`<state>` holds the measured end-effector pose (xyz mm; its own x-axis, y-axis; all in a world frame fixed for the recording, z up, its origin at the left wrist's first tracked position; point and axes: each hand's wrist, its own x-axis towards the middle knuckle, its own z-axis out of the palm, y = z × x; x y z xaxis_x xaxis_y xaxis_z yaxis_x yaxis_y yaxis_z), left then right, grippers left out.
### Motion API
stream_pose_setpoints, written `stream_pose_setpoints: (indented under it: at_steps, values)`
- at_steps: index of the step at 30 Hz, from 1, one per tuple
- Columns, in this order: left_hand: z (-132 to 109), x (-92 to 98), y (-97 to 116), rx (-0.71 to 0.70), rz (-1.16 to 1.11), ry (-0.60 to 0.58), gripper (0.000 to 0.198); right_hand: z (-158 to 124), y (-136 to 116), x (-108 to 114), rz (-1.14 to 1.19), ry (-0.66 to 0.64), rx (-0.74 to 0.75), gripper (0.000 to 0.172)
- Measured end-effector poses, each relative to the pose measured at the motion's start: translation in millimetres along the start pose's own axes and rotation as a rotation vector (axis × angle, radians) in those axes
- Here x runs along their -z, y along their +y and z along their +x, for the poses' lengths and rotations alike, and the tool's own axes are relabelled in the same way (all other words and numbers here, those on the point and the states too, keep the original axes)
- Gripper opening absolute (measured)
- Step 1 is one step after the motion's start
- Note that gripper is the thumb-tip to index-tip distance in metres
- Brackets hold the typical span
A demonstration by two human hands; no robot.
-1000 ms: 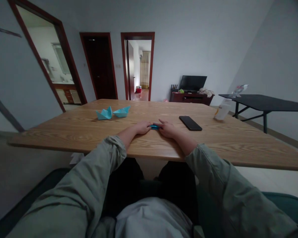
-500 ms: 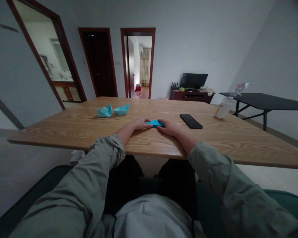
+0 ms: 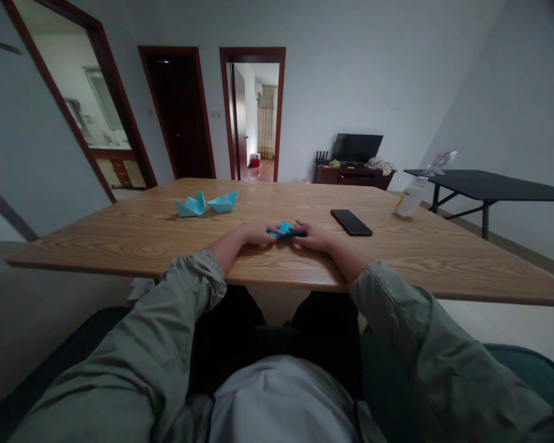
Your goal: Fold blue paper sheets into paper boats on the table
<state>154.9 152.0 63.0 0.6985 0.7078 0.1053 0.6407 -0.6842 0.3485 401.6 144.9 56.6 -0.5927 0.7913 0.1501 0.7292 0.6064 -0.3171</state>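
Note:
Between my hands is a small folded piece of blue paper point(image 3: 284, 229), low over the wooden table point(image 3: 203, 246). My left hand point(image 3: 260, 232) grips its left end, and my right hand point(image 3: 314, 235) grips its right end, fingers laid over the top. The fingers cover both ends, so the full folded shape is hidden. Two light-blue paper boats stand beyond my left hand: one boat point(image 3: 192, 205) at the left and another boat point(image 3: 224, 202) right beside it.
A black smartphone point(image 3: 351, 222) lies to the right of my hands. Farther right stands a translucent plastic bottle point(image 3: 410, 198). The table's front edge runs under my forearms. Behind are a black folding table point(image 3: 493, 184) and a television point(image 3: 357, 149) on a cabinet.
My fingers have moved over the top of the blue paper, and its outline has changed from a flat triangle to a more uneven shape. The view has shifted slightly.

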Motion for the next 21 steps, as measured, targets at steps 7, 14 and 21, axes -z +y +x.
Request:
stream_pose_setpoints:
  at_steps: [7,14,21]
  values:
    - [2.4,1.8,-2.5,0.094,-0.257,-0.023,0.041,1.2,-3.4,-1.8,-0.034,0.014,0.048,0.050]
    - [9.5,5.2,-9.2,0.301,-1.015,0.420,0.047,16.4,8.0,-3.0,0.208,0.432,-0.141,0.025]
    - [34.0,8.7,39.5,0.282,-1.258,0.604,0.050,51.6,-25.0,-1.5,0.829,0.747,-0.300,0.022]
